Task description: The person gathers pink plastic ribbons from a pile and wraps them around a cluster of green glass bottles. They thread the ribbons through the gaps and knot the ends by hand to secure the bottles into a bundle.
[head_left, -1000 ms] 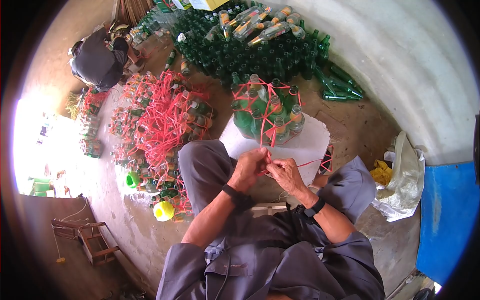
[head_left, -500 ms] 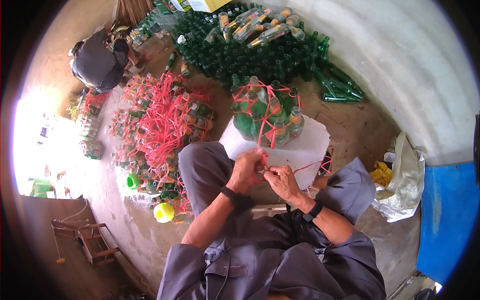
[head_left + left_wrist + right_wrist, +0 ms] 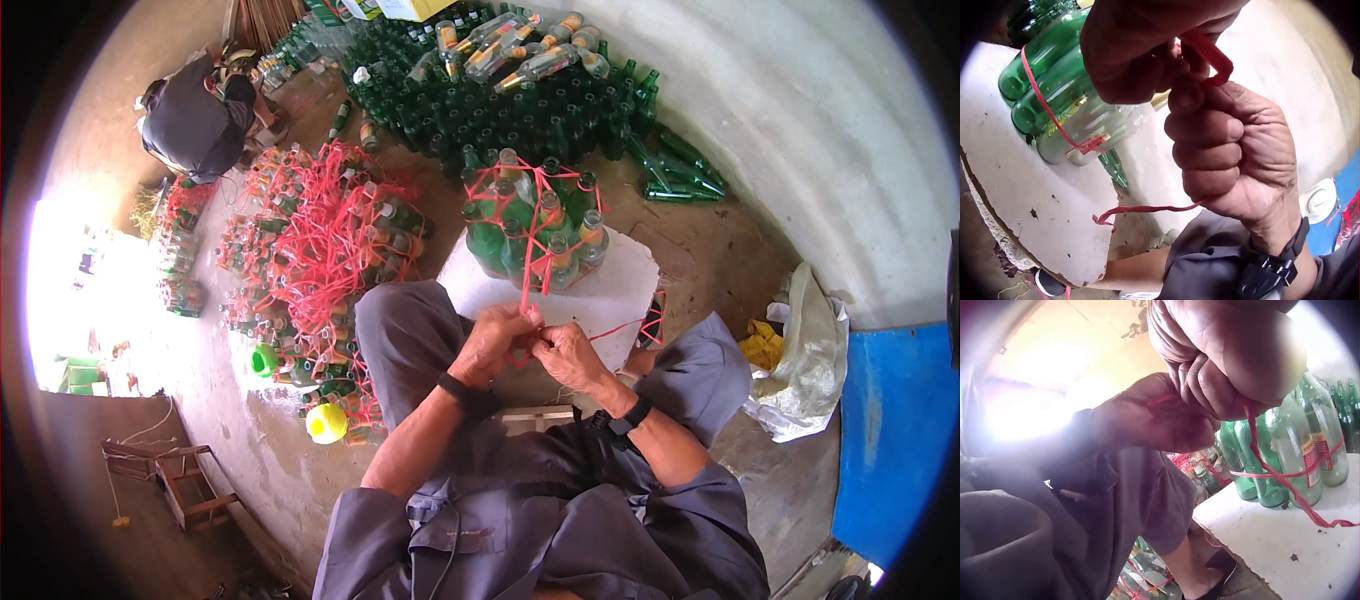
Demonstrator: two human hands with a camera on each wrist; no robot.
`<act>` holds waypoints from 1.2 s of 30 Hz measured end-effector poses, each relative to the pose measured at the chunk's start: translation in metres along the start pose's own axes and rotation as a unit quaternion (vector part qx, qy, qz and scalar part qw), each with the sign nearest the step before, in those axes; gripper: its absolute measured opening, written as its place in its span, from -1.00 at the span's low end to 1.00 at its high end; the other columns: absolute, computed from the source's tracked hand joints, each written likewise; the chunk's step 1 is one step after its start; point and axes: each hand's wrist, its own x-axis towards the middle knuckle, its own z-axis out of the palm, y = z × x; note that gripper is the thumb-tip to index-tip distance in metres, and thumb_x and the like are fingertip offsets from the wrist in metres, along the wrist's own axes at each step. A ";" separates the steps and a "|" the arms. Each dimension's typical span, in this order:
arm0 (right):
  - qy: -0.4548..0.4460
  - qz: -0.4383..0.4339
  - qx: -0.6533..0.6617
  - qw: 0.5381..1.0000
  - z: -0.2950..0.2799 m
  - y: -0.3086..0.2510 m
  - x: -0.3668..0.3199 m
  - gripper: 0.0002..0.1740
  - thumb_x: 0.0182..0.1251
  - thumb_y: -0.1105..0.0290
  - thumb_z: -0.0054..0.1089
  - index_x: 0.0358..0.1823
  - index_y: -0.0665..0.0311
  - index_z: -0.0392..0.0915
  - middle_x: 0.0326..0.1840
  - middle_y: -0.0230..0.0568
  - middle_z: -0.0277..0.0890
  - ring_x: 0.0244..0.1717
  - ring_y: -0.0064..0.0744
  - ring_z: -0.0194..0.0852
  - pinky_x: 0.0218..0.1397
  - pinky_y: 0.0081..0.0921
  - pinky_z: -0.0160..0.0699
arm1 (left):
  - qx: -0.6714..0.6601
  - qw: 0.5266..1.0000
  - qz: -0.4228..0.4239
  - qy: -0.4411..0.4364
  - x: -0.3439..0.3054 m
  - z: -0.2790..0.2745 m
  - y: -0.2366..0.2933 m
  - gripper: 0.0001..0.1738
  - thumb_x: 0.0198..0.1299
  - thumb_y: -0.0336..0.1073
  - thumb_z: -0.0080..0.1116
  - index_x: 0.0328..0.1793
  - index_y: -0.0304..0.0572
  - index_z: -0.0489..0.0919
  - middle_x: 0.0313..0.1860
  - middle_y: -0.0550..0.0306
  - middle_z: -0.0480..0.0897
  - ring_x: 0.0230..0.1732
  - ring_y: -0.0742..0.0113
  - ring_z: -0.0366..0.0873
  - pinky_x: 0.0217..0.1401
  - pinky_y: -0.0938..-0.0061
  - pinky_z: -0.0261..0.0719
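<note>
Just in front of the bottle bundle, my left hand point(image 3: 495, 340) and right hand point(image 3: 570, 358) meet fingertip to fingertip. Both pinch a red plastic string point(image 3: 526, 275) that runs up to the bundle. A bent loop of red strip point(image 3: 1222, 65) stands out between the hands in the left wrist view. The right hand's fingers are curled into the palm, and a twisted string tail point(image 3: 1147, 208) trails from it. Green and clear glass bottles point(image 3: 486, 245) stand upright as a bundle, with red string around their sides and across their necks. Beneath them is a white slab point(image 3: 628, 265).
Left of my knee lie many tied bottles under a heap of red string point(image 3: 335, 230). A mass of green bottles point(image 3: 490, 120) fills the back. Another person point(image 3: 198, 120) crouches far left. At right are a whitish sack point(image 3: 805, 350) and a blue panel point(image 3: 895, 430).
Half a second ago the hands were slightly apart with a string loop between them; now they have come together again. The bottle bundle has stayed in place.
</note>
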 end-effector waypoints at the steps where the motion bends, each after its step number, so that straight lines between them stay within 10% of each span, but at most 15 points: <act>1: 0.003 -0.005 -0.002 1.000 -0.003 -0.001 0.007 -0.69 0.36 0.37 0.14 -0.48 0.48 0.53 -0.71 -0.06 0.31 -0.63 -0.48 0.21 -0.51 -0.32 0.29 | 0.002 1.000 0.005 -0.003 0.012 -0.005 0.000 -0.85 0.34 -0.29 0.29 -0.18 -0.24 0.66 -0.48 0.33 0.58 -0.51 0.57 0.46 -0.41 0.69 0.42; 19: 0.001 -0.108 -0.070 0.992 0.006 0.024 0.010 -0.65 0.37 0.37 0.14 -0.54 0.49 0.48 -0.76 -0.17 0.17 -0.63 -0.56 0.08 -0.55 -0.34 0.19 | -0.032 0.997 0.071 0.008 0.023 -0.011 0.002 -0.75 0.44 -0.20 0.16 -0.08 -0.27 0.63 -0.45 0.26 0.61 -0.51 0.53 0.49 -0.44 0.64 0.42; 28: -0.012 0.034 -0.028 0.999 0.003 0.001 0.004 -0.68 0.34 0.35 0.10 -0.49 0.47 0.56 -0.73 0.01 0.32 -0.65 -0.49 0.22 -0.52 -0.32 0.31 | 0.222 0.900 0.334 0.173 0.030 -0.008 0.031 -0.66 0.28 -0.34 0.16 0.13 -0.38 0.61 -0.21 0.03 0.73 -0.28 0.39 0.57 -0.13 0.45 0.53; 30: -0.009 0.026 -0.065 0.998 0.001 -0.004 0.002 -0.69 0.35 0.34 0.10 -0.46 0.46 0.58 -0.65 0.12 0.43 -0.62 -0.16 0.47 -0.44 -0.22 0.42 | 0.258 0.885 0.345 0.178 0.024 -0.006 0.046 -0.69 0.25 -0.39 0.17 0.11 -0.28 0.64 -0.20 -0.03 0.73 -0.25 0.34 0.60 -0.09 0.42 0.55; 32: 0.011 -0.003 -0.098 0.995 0.004 0.005 0.002 -0.73 0.33 0.35 0.09 -0.41 0.44 0.59 -0.60 0.18 0.47 -0.53 0.05 0.53 -0.38 -0.13 0.47 | 0.420 0.756 0.455 0.210 0.025 -0.004 0.059 -0.72 0.23 -0.42 0.17 0.06 -0.22 0.67 -0.22 -0.04 0.73 -0.24 0.28 0.64 -0.09 0.43 0.57; 34: 0.032 -0.031 -0.132 0.990 0.006 0.011 0.001 -0.76 0.32 0.37 0.08 -0.36 0.43 0.59 -0.54 0.24 0.52 -0.44 0.25 0.60 -0.33 -0.04 0.51 | 0.401 0.767 0.456 0.209 0.028 -0.001 0.060 -0.73 0.21 -0.40 0.18 0.03 -0.22 0.69 -0.26 -0.05 0.73 -0.28 0.25 0.68 -0.12 0.41 0.60; 36: 0.066 -0.030 -0.184 0.980 0.008 0.015 0.001 -0.82 0.29 0.41 0.08 -0.27 0.40 0.57 -0.46 0.33 0.54 -0.32 0.38 0.56 -0.25 0.08 0.53 | 0.321 0.872 0.331 0.163 0.034 -0.002 0.051 -0.80 0.29 -0.49 0.11 -0.02 -0.38 0.65 -0.32 0.18 0.67 -0.34 0.51 0.54 -0.23 0.51 0.52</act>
